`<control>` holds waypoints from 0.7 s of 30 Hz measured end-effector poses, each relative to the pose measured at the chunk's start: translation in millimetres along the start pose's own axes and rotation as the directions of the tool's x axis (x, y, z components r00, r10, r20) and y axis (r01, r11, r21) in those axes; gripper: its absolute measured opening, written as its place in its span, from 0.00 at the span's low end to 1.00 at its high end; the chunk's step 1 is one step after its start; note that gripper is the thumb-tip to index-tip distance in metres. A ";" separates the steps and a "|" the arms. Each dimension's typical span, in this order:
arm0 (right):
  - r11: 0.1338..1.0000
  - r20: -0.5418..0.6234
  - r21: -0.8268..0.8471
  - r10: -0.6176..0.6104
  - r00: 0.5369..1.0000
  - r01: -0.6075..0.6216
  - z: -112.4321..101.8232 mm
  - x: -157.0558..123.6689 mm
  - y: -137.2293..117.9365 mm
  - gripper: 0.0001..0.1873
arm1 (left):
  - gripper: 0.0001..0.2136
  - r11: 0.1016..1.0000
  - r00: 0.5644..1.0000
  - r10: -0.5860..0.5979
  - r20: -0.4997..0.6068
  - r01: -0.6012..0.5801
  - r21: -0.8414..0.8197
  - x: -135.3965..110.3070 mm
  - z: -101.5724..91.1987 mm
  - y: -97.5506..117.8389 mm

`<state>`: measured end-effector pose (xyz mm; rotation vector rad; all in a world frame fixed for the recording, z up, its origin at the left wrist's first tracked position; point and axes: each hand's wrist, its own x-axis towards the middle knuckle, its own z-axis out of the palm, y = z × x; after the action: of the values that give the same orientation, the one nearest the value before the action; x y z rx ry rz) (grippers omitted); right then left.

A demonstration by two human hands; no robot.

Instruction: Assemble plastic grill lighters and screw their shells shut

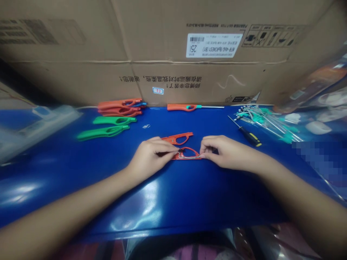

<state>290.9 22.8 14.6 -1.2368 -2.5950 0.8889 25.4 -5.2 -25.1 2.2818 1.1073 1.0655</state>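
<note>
An open orange lighter shell half (190,148) lies on the blue table between my hands. A thin white wire (188,157) runs along its lower edge. My left hand (151,154) is closed at the shell's left part, its fingertips pinching there beside a small dark bit. At the shell's right tip, my right hand (221,150) pinches the wire's end between thumb and index finger; the exact grip is partly hidden. Just behind lies the matching orange shell half (177,139), its left end covered by my left hand.
Orange lighter shells (119,106) and green lighter shells (112,130) are grouped at left. A whole lighter (187,107) lies by the cardboard box (159,47). On the right are a screwdriver (249,135) and a pile of metal tubes with teal parts (271,121). Small white pieces (146,126) lie left.
</note>
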 end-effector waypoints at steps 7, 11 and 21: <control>1.000 -0.005 -0.002 -0.006 1.000 0.006 0.1 0.3 -0.8 0.06 | 0.06 0.985 0.988 -0.155 0.013 0.155 -0.070 -0.6 -0.3 -1.0; 1.000 -0.006 -0.008 -0.015 1.000 0.015 0.1 -0.3 0.0 0.06 | 0.06 0.999 0.998 -0.031 0.046 0.031 -0.018 0.4 -2.9 -0.7; 0.999 -0.002 -0.043 -0.013 1.000 0.012 -1.1 -0.5 -1.5 0.06 | 0.07 0.984 0.987 0.130 0.099 -0.141 0.112 -0.6 -3.9 -3.2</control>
<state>290.6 22.2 16.5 -1.2298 -2.6302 0.8337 20.6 -3.7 -24.9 2.5040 1.0168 0.9572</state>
